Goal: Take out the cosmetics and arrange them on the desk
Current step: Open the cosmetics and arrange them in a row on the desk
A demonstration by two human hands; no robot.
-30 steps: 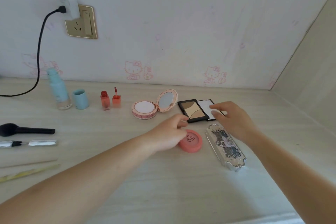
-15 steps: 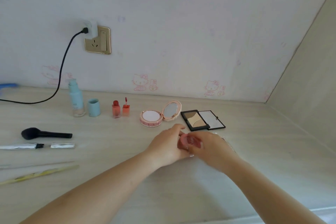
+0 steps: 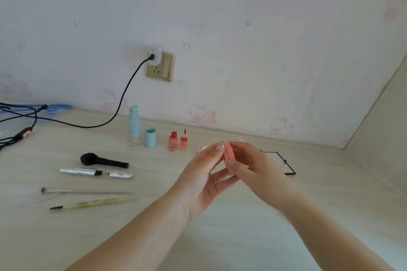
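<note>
I hold the small pink compact (image 3: pixel 228 158) up in the air above the table (image 3: pixel 220 237), with both hands. It is turned on its edge, so I see its thin side. My left hand (image 3: pixel 203 179) curls its fingers around the left side of it, and my right hand (image 3: pixel 256 170) pinches it from the right, with the thumb on the front.

Behind my hands, on the table, a round pink powder case (image 3: pixel 203 148) peeks out, mostly hidden. A flat black palette (image 3: pixel 280 161) lies open to the right of my hands.

Near the wall stands a tall blue bottle (image 3: pixel 134 126) with its blue cap (image 3: pixel 150 137) just beside it. Next to those are a little red bottle (image 3: pixel 173 141) and its wand cap (image 3: pixel 183 139), both upright.

On the left lie a black brush (image 3: pixel 102 160), a silver tube (image 3: pixel 97 172) pulled apart, a thin pink brush (image 3: pixel 83 191) and a yellow brush (image 3: pixel 94 202). A black cord (image 3: pixel 123 103) runs to the gold wall socket (image 3: pixel 160 68).
</note>
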